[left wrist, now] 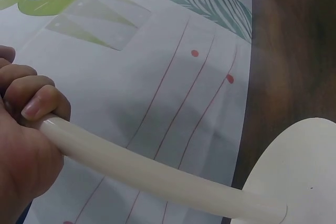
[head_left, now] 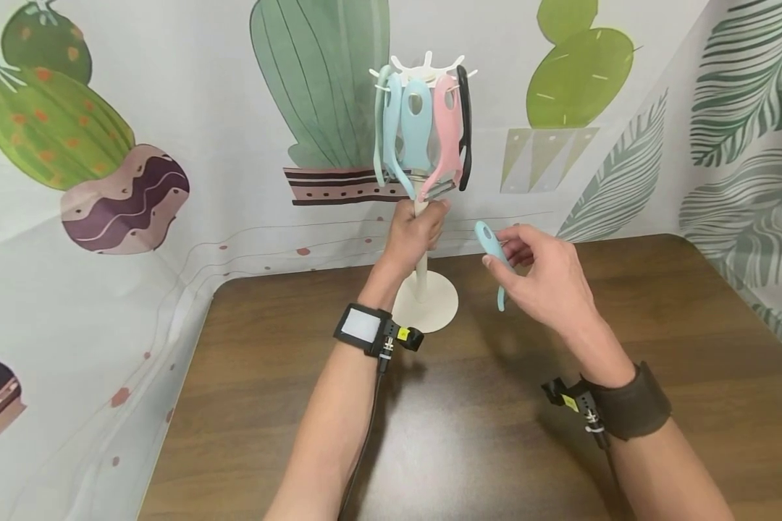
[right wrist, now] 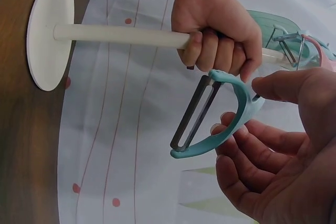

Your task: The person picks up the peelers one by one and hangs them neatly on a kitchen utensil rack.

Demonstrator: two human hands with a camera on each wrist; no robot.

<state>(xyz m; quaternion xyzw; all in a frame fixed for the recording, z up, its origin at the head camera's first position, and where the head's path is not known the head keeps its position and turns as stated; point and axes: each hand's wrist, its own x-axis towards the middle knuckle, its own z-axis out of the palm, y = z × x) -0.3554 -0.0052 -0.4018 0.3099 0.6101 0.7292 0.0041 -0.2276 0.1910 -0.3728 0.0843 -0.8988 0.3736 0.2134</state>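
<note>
My left hand (head_left: 415, 230) grips the pole of a white stand (head_left: 428, 304), just under the utensils hanging from its hooked top. The same fist shows round the pole (left wrist: 142, 169) in the left wrist view. To the right of the stand, my right hand (head_left: 544, 278) pinches a light blue peeler (head_left: 493, 250) between thumb and fingers. Its metal blade (right wrist: 195, 113) faces the stand's base in the right wrist view. On the hooks hang a pink peeler (head_left: 447, 123), light blue peelers (head_left: 417, 123), a green one (head_left: 379, 130) and a black one (head_left: 465, 130).
The stand's round base (right wrist: 50, 32) rests on a brown wooden table (head_left: 495, 449) near its back edge. Behind it hangs a white cloth (head_left: 234, 210) printed with cacti and leaves. Each wrist wears a strap with a small camera and cable.
</note>
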